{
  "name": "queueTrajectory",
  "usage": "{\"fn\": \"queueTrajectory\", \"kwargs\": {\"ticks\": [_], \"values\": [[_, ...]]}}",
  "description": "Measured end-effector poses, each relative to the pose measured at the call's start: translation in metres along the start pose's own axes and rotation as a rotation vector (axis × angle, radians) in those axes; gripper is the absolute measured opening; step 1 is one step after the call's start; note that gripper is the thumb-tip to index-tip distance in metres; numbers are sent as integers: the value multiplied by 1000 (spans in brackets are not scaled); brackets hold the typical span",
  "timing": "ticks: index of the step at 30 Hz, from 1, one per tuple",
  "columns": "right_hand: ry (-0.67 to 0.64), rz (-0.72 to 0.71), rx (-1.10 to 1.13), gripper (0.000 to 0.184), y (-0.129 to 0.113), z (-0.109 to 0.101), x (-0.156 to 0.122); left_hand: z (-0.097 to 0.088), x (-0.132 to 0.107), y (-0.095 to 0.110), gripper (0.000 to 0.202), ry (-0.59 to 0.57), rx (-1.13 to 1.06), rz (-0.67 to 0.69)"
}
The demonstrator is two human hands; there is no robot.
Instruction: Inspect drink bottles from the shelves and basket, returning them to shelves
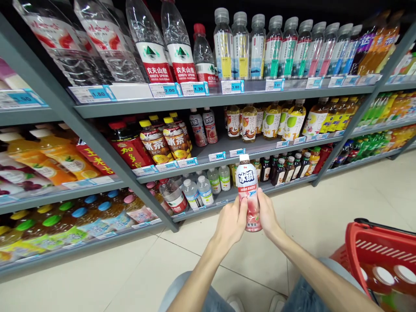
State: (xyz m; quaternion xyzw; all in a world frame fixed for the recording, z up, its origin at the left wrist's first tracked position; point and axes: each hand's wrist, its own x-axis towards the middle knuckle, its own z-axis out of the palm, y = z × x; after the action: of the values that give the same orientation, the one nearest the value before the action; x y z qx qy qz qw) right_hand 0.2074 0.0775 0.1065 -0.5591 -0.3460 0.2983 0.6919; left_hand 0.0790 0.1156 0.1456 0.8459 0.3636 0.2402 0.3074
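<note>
Between hands (pixel 231 222), bottle (pixel 249 190) upright, cap (pixel 244 158) uppermost

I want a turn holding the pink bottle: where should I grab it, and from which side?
Best, I think, by the upper part of the bottle, just under its white cap, coming from above. The left hand and right hand hold its lower part from both sides, but the top sticks out free and narrows.

Near, two bare hands (pixel 231 222) and, between them, one 冰镇 fruit-tea bottle (pixel 247 182); far, two more 冰镇 bottles (pixel 209 126), two yellow-labelled bottles (pixel 224 56) and three green-labelled bottles (pixel 289 56); near right, one red shopping basket (pixel 352 251).
</note>
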Motion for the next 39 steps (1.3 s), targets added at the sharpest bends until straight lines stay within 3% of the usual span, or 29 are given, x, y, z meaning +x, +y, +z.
{"fn": "queueTrajectory", "kwargs": {"ticks": [7, 16, 19, 24, 28, 32, 39], "values": [[62, 19, 23, 59, 6, 4, -1, -3, 3, 0, 47, 39, 194, -5], [88, 5, 57, 45, 6, 7, -1, -1, 3, -1, 46, 73, 401, -27], [83, 5, 132, 45, 3, 11, -5, 1, 3, -2, 43, 77, 318, -13], [27, -95, 207, 39, -9, 13, -11, 4, 3, 0, 47, 85, -81, 13], [8, -112, 213, 33, -16, 9, -11, 5, 0, 3, 50, 91, -246, -11], [35, -105, 199, 31, -18, 8, -11, 3, -2, 3, 48, 109, -272, 8], [26, -127, 195, 31, -17, 9, -13, 1, -4, -3, 42, 148, -127, 5]]}}
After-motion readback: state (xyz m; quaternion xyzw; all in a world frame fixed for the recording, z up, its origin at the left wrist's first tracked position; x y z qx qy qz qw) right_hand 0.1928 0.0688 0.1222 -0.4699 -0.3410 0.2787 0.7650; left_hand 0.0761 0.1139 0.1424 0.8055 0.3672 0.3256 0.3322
